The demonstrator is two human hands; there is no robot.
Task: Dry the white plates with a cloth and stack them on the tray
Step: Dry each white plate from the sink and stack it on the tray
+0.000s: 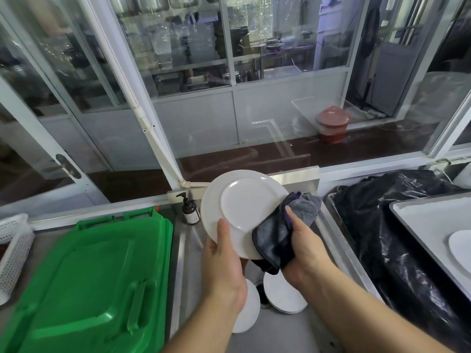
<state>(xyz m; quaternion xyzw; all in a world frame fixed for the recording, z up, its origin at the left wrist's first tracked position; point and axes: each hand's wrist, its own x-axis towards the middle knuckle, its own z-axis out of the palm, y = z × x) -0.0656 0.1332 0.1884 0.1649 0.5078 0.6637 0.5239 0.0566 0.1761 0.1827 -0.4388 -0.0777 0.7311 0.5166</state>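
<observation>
Centre frame: left hand (pixel 224 261) clamped on plate (pixel 242 210) rim, right hand (pixel 303 245) clutching cloth (pixel 280 235); best rotating plate, wiping rim through

Two forearms enter from the bottom edge of the view. Both are bare from the frame edge to the fingertips; no sleeve or cuff shows on either arm. The left hand (pixel 224 261) carries no glove, ring, watch or band that can be made out. The right hand (pixel 304 244) is likewise ungloved, with no ring or strap visible on its wrist. The one fingernail that shows looks short. No other part of the person shows.
</observation>
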